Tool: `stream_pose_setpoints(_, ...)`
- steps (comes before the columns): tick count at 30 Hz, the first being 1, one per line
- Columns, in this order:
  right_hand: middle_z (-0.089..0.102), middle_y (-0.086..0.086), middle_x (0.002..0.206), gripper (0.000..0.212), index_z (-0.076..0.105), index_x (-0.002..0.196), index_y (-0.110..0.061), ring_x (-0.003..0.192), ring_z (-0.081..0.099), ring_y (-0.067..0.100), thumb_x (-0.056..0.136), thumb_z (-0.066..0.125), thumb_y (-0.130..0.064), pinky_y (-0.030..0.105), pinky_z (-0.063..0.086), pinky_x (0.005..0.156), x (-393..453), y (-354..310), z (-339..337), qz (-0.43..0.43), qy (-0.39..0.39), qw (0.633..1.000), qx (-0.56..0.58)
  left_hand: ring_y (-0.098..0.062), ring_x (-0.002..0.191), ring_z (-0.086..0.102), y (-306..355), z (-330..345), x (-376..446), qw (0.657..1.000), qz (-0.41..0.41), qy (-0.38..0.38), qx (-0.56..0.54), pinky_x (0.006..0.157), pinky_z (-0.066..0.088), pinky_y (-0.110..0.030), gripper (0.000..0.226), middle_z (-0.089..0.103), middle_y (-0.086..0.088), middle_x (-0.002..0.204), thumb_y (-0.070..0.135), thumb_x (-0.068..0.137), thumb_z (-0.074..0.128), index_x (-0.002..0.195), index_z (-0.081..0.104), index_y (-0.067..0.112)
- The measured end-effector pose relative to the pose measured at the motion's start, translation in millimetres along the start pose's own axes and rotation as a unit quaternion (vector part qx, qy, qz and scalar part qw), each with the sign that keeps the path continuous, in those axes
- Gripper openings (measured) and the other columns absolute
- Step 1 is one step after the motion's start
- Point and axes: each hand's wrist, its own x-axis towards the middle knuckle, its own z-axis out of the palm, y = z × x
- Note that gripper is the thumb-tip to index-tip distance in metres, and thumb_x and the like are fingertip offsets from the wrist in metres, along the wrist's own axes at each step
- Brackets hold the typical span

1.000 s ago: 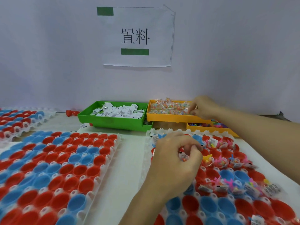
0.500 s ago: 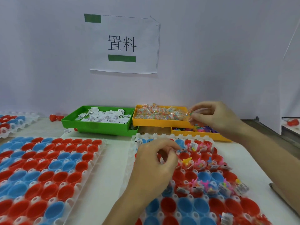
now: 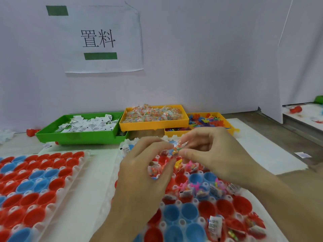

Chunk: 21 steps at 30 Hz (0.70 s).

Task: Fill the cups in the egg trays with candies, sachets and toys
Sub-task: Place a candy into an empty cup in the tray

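We see both hands meet above the right tray (image 3: 176, 222): the left hand (image 3: 145, 173) and the right hand (image 3: 215, 154) pinch a candy (image 3: 179, 147) together between curled fingertips. Under them some cups (image 3: 187, 211) have fillings. Behind stand a green bin (image 3: 78, 137) of sachets (image 3: 87, 124), a candy bin (image 3: 153, 124) and a toy bin (image 3: 208, 119) on the desk (image 3: 97, 165).
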Motion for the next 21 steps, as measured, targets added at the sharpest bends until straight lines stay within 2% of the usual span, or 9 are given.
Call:
stream_pose_setpoints(2,0.077,-0.005,0.079,0.015,0.074,0.092,-0.023,0.072,0.075,0.01,0.081,0.081,-0.017,0.02,0.059,0.074,-2.1,-2.9,3.0,-0.003,-0.007,1.0,0.027,-0.005,0.097,0.063,-1.3,-0.4,0.4,1.0,0.01,0.003,0.02,0.084,0.052,-0.019,0.024,0.068,0.014,0.105,0.02,0.08,0.077,0.103,0.075,0.021)
stream_pose_setpoints(4,0.078,-0.003,0.079,0.014,0.074,0.091,-0.02,0.074,0.075,0.011,0.081,0.08,-0.012,0.019,0.058,0.072,-4.2,-5.5,6.7,-0.014,-0.016,0.998,0.058,-0.001,0.094,0.063,-2.4,-1.9,0.6,1.0,0.002,-0.002,0.008,0.082,0.051,-0.017,0.024,0.07,0.015,0.101,0.028,0.08,0.072,0.103,0.076,0.021)
stream_pose_setpoints(8,0.078,-0.003,0.081,0.014,0.075,0.09,-0.016,0.076,0.075,0.011,0.081,0.078,-0.007,0.018,0.058,0.071,-5.2,-6.1,12.0,-0.037,-0.008,0.997,0.071,-0.003,0.084,0.067,-2.9,-3.1,0.7,0.996,-0.044,-0.021,-0.074,0.075,0.056,-0.02,0.02,0.071,0.021,0.091,0.043,0.075,0.064,0.094,0.069,0.042)
stream_pose_setpoints(12,0.078,-0.006,0.085,0.014,0.075,0.092,-0.018,0.081,0.075,0.009,0.082,0.078,-0.009,0.016,0.057,0.074,-5.1,-5.7,12.8,-0.039,-0.022,0.997,0.066,-0.009,0.079,0.069,-5.3,-2.2,-0.3,0.992,-0.062,-0.023,-0.111,0.073,0.056,-0.019,0.017,0.07,0.018,0.083,0.029,0.077,0.074,0.087,0.067,0.04)
stream_pose_setpoints(15,0.077,-0.008,0.09,0.013,0.074,0.096,-0.025,0.086,0.074,0.008,0.084,0.077,-0.018,0.022,0.058,0.084,-4.8,-4.8,8.6,-0.033,-0.034,0.998,0.04,-0.011,0.073,0.067,-7.3,-0.3,-1.8,0.993,-0.063,-0.041,-0.096,0.068,0.055,-0.021,0.025,0.069,0.013,0.077,0.01,0.083,0.075,0.088,0.07,0.034)
stream_pose_setpoints(17,0.077,-0.009,0.091,0.014,0.074,0.097,-0.027,0.087,0.074,0.008,0.085,0.076,-0.021,0.023,0.057,0.085,-5.1,-4.9,6.2,-0.027,-0.048,0.998,0.025,-0.013,0.071,0.065,-5.6,0.6,-2.7,0.992,-0.06,-0.058,-0.094,0.066,0.055,-0.023,0.023,0.068,0.011,0.075,0.01,0.084,0.073,0.089,0.07,0.032)
stream_pose_setpoints(21,0.078,-0.008,0.089,0.013,0.076,0.097,-0.021,0.082,0.075,0.009,0.086,0.075,-0.014,0.023,0.059,0.081,-5.1,-4.9,4.7,-0.018,-0.07,0.997,0.007,-0.012,0.072,0.065,-3.3,2.2,-3.9,0.992,-0.057,-0.069,-0.09,0.064,0.055,-0.023,0.021,0.067,0.013,0.075,0.013,0.082,0.076,0.089,0.069,0.032)
